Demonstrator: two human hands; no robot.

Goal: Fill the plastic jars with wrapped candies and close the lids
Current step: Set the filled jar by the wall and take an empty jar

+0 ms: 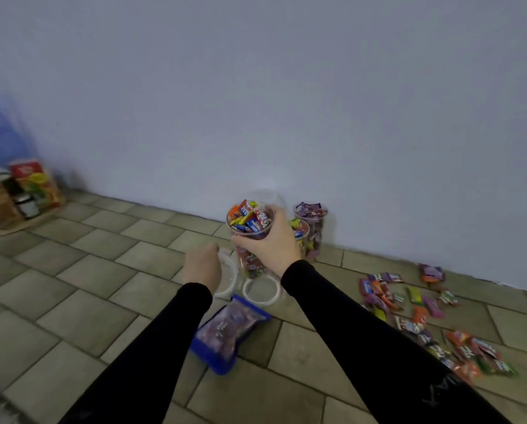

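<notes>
Full jar (250, 237), gripped at rim by right hand (271, 243); left hand (202, 264), curled at white lid (225, 280), grip unclear: seat lid level before twisting.

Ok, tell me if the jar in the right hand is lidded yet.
Not yet: the jar is open-topped, candies heaped at its rim.

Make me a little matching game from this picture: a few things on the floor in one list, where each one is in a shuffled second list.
Things:
1. full candy jar
2. blue-edged pouch
3. loose wrapped candies
4. white lid

Places:
A. scattered on the tiles at the right
B. gripped by the right hand
C. flat on the floor just in front of the jar
D. lying between the two forearms

Pairs: 1-B, 2-D, 3-A, 4-C
</notes>
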